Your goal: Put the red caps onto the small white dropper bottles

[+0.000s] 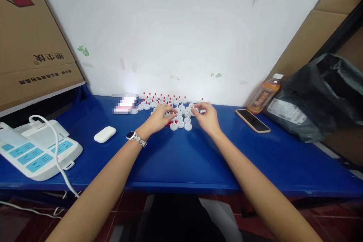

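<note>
My left hand (161, 117), with a watch (131, 135) on its wrist, reaches to the near side of a cluster of small white nozzle caps (187, 126). Its thumb and fingertips are pinched over a small heap of red tips (172, 123); what they hold is too small to make out. On the cluster's right edge, my right hand (207, 117) brings thumb and forefinger together at the white caps. Whatever is between them cannot be told apart from the caps behind. Along the wall stand several white caps with red tips (146, 106) fitted on top.
On the blue table (181, 159), a white earbud case (104, 134) and a power strip (42, 155) with a white cable lie left. A phone (252, 121), a drink bottle (263, 93) and a dark plastic bag (306, 98) are right. Cardboard (36, 41) stands at left.
</note>
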Available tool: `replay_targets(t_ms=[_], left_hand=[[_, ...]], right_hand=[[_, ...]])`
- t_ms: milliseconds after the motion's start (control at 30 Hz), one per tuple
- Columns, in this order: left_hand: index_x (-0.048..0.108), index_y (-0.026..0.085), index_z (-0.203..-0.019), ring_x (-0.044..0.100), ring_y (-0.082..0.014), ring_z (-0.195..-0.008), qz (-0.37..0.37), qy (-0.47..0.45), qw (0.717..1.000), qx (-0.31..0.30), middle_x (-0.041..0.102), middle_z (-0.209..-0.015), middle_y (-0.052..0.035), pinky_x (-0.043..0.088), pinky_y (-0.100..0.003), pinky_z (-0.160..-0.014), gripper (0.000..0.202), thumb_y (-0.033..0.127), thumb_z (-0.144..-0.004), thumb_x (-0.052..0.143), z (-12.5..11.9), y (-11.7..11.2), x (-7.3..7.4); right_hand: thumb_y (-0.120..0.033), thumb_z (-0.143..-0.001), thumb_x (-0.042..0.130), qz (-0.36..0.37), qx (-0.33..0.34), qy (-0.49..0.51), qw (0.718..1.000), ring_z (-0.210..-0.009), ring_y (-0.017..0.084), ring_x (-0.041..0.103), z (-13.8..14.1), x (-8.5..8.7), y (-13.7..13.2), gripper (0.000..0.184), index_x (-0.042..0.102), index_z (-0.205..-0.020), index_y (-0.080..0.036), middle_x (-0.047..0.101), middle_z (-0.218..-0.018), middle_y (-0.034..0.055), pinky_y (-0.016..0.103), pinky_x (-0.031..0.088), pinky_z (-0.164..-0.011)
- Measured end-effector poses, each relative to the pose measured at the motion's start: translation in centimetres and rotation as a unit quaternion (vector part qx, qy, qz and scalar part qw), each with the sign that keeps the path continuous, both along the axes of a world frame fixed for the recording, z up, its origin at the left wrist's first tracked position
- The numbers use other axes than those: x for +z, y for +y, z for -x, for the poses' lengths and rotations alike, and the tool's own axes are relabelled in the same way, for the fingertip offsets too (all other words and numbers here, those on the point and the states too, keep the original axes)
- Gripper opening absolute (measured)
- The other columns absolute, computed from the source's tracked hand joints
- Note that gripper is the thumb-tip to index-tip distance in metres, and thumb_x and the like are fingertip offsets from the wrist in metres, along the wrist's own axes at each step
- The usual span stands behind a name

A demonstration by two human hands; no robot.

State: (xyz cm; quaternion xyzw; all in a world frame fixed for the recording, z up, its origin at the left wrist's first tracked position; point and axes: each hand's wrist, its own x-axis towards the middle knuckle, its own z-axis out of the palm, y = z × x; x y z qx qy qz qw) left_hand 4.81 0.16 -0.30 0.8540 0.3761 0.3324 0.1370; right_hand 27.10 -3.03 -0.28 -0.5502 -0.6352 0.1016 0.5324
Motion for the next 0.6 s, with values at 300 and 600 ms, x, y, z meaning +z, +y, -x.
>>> replay_targets(t_ms=[300, 600], left_hand=[[0.073, 0.018, -0.099, 0.057, -0.0179, -0.081, 0.038, -0.021, 0.999, 0.003, 0.068, -0.090, -0.0052, 0.044, -0.031, -0.075, 0.031, 0.043, -0.094, 0.055, 0.5, -0.9, 1.1], [0.072, 0.016, -0.093, 0.056, -0.0147, -0.064, 0.144, 0.039, 0.988, -0.031, 0.064, -0.071, -0.0022, 0.042, -0.027, -0.062, 0.028, 0.041, -0.083, 0.065, -0.3, -2.1, 1.4]], right_hand=[[-0.027, -0.077, 0.062, 0.142, 0.049, -0.020, 0.988, -0.061, 0.014, 0.054, -2.3, -0.9, -0.3, 0.012, 0.068, -0.080, -0.017, 0.060, -0.065, -0.0016, 0.027, 0.040, -0.061], [-0.034, -0.080, 0.068, 0.176, 0.090, -0.076, 0.977, -0.061, 0.013, 0.058, -1.5, -1.0, -1.1, 0.026, 0.066, -0.101, -0.020, 0.063, -0.068, -0.0038, 0.026, 0.043, -0.063]])
